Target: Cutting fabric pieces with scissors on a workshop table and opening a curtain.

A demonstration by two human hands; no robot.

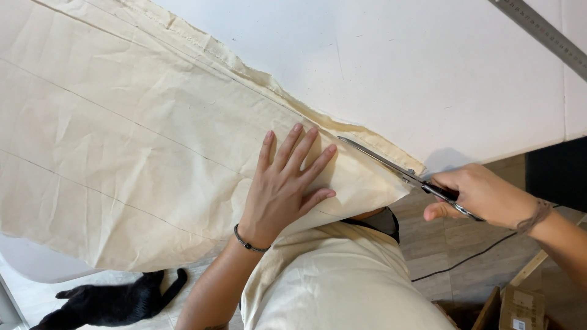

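A large sheet of cream fabric with drawn pencil lines lies over a white table and hangs off its near edge. My left hand presses flat on the fabric, fingers spread, close to the cut line. My right hand grips the black handles of metal scissors. The blades point left along the fabric's upper edge, partly into the cloth near a narrow cut strip.
A metal ruler lies at the table's far right corner. A black cat lies on the floor at lower left. A black cable runs across the floor, and cardboard boxes stand at lower right.
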